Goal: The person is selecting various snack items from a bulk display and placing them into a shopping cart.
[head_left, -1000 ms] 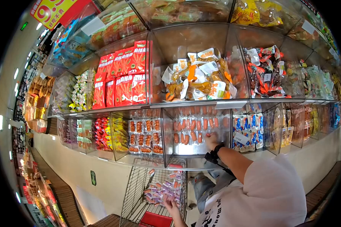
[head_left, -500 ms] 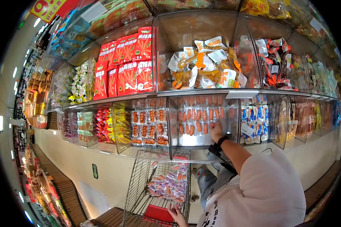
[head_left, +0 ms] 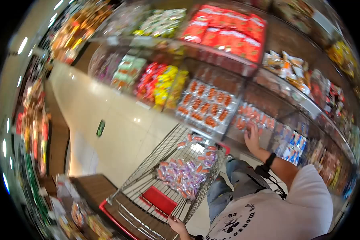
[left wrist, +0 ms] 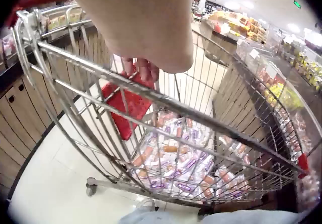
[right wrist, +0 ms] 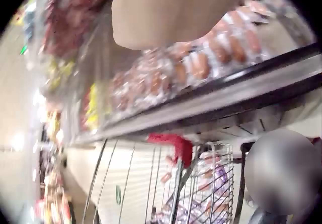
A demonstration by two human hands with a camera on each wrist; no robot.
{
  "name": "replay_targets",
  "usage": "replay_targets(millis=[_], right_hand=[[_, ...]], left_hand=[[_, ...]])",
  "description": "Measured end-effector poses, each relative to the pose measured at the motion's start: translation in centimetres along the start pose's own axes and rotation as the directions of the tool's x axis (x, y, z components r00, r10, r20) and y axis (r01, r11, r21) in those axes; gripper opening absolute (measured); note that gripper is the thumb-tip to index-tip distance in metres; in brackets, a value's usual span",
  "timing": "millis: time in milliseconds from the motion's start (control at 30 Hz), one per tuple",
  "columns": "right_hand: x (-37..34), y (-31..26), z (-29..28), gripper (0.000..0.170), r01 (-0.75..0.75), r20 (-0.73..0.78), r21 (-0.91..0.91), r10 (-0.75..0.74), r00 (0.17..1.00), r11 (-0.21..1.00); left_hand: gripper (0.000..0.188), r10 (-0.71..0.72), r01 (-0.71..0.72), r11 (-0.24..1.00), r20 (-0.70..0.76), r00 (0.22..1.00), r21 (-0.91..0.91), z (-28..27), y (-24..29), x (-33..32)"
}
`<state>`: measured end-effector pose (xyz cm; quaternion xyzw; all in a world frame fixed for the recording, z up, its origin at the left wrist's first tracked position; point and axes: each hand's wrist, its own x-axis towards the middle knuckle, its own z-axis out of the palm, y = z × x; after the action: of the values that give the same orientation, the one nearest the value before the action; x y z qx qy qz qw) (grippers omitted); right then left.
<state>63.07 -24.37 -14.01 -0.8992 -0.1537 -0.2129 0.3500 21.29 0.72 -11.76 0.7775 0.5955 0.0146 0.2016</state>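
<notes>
In the head view my right hand (head_left: 252, 138) reaches into a clear bin, its fingers extended over the front of the packed sausages (head_left: 250, 115). The right wrist view shows sausages (right wrist: 219, 50) in clear wrappers under the wrist, with the fingers hidden. My left hand (head_left: 177, 225) is low at the near side of the metal shopping cart (head_left: 128, 188). Its fingers hang loosely curled by the top rail in the left wrist view, near the red seat flap (left wrist: 128, 106). Many wrapped sausages (left wrist: 183, 158), some with purple print, lie piled in the cart.
Clear dividers separate neighbouring bins, with small reddish-brown snack packs (head_left: 206, 105) left of the sausages and blue-and-white packs (head_left: 295, 147) right. Red snack bags (head_left: 228, 34) fill the tier above. A wooden display stand (head_left: 94, 186) stands left of the cart.
The head view has turned and tilted left, bringing more of the cart and floor into view. My left hand has shifted from over the cart to its side. My right hand stays at the sausage bin.
</notes>
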Motion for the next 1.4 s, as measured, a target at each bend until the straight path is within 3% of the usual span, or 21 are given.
replay_targets(millis=[100,167,233,267,300,433,500,533,567,633,667,800,833,900,967,1033,1067,1167,1267,1333,1400], right_hand=[[-1.8,-8.0,3.5,0.023,-0.109,0.43,0.363,-0.063,0.9,0.925],[-4.4,-10.8,8.6,0.019,-0.169,0.669,0.475,-0.23,0.707,0.863],[-7.6,-13.7,13.9,0.02,-0.254,0.837,0.392,-0.229,0.497,0.884],[-9.3,-14.8,16.8,0.019,-0.275,0.892,0.347,-0.225,0.391,0.897],[-11.1,-15.2,19.7,0.018,-0.288,0.938,0.292,-0.213,0.275,0.912],[-17.9,-14.0,30.6,0.026,0.101,0.958,0.187,-0.204,0.199,0.977],[-20.7,-12.7,33.8,0.026,0.216,0.969,0.155,-0.191,0.158,0.964],[-21.3,-13.0,34.2,0.028,0.25,0.993,0.008,-0.036,0.109,0.968],[-21.4,-13.3,34.1,0.028,0.206,0.994,0.048,-0.067,0.088,0.977],[-21.8,-13.8,33.8,0.024,0.119,0.991,-0.065,0.05,0.125,0.991],[-21.6,-13.9,33.5,0.016,0.008,0.987,-0.12,0.118,0.112,0.993],[-21.9,-12.5,32.2,0.009,-0.031,0.952,0.215,-0.202,0.231,0.976],[-20.8,-13.3,31.5,0.012,0.081,0.964,0.175,-0.188,0.188,0.981],[-18.3,-14.5,28.9,0.012,0.037,0.956,0.18,-0.184,0.227,0.983],[-14.9,-17.2,24.7,0.009,-0.005,0.916,0.248,-0.233,0.326,0.969],[-12.6,-18.2,21.3,0.012,0.035,0.816,0.445,-0.421,0.396,0.895],[-11.3,-18.7,19.5,0.012,0.088,0.778,0.528,-0.523,0.348,0.844],[-6.7,-22.6,11.5,0.009,0.169,0.708,0.653,-0.674,0.21,0.739],[-2.9,-25.5,4.1,0.009,0.077,0.668,0.727,-0.729,0.148,0.682],[-0.6,-26.6,-0.3,0.009,0.051,0.622,0.762,-0.752,0.219,0.645],[1.5,-26.7,-3.7,0.013,0.072,0.554,0.788,-0.755,0.349,0.612]], left_hand=[[0.025,0.025,-0.023,0.999,-0.07,0.997,0.035,2.0,-3.6,0.0],[0.024,0.02,-0.023,0.999,-0.08,0.997,-0.028,2.7,-4.4,0.3],[0.024,-0.03,0.029,0.996,-0.021,0.999,-0.085,0.5,-1.1,0.4],[0.024,0.036,-0.04,0.999,-0.116,0.993,-0.035,1.9,-2.9,0.3],[0.024,0.027,-0.029,0.999,-0.09,0.996,-0.026,2.0,-2.9,0.4],[0.027,-0.006,0.004,0.998,0.031,0.999,0.059,-0.7,-0.2,1.5],[0.032,0.002,-0.011,0.997,0.112,0.994,0.08,-1.0,-0.4,1.6],[0.035,0.008,-0.012,0.999,0.124,0.992,0.03,-0.2,-1.8,1.4],[0.035,-0.049,0.035,0.997,0.214,0.976,0.071,-0.1,-2.4,1.6],[0.036,-0.166,0.115,0.982,0.385,0.908,0.152,-0.1,-2.2,1.9],[0.026,0.15,-0.148,0.987,-0.013,0.989,0.069,0.4,-2.0,2.3],[0.029,0.13,-0.13,0.99,0.009,0.992,0.06,0.3,-2.2,2.2],[0.031,0.121,-0.122,0.99,0.015,0.993,0.064,0.3,-2.3,2.2],[0.035,0.114,-0.116,0.991,0.022,0.993,0.07,0.5,-2.5,1.8],[0.039,0.059,-0.058,0.998,0.094,0.994,-0.021,0.4,-2.7,1.6],[0.039,0.051,-0.039,0.993,0.104,0.993,-0.113,0.6,-2.8,1.6],[0.042,0.001,0.078,0.95,0.254,0.967,-0.301,0.4,-2.8,1.8],[0.045,0.272,-0.188,0.858,0.112,0.956,-0.478,0.7,-0.9,3.2],[0.047,0.521,-0.416,0.743,0.063,0.851,-0.525,-4.7,8.2,4.4],[0.046,0.679,-0.443,0.571,0.094,0.728,-0.691,-8.3,15.2,3.0],[0.039,0.753,-0.52,0.633,0.299,0.586,-0.574,-9.7,19.6,1.8]])
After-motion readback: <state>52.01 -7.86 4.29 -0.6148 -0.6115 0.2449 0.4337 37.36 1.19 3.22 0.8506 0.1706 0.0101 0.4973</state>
